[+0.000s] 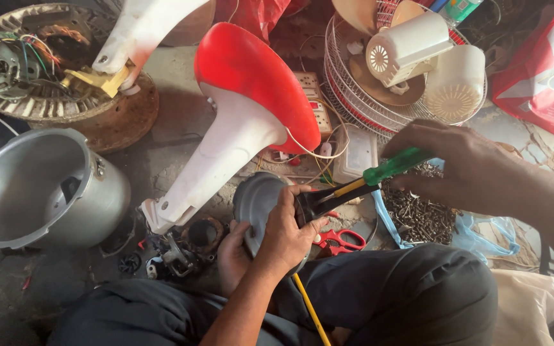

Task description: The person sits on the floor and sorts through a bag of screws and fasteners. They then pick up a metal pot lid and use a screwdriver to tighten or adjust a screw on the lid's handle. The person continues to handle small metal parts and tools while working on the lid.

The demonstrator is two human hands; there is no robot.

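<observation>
Left hand [283, 234] clamped on motor housing [258, 198], right hand [463, 170] gripping screwdriver [370, 179] (green handle); keep tip square, housing braced.

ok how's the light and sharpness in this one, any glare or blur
Head view: soft, even daylight; mild glare on the red fan base and the metal pot rim; the left hand on the grey metal cover and the right hand holding the green screwdriver look sharp; frame edges bend slightly.
</observation>
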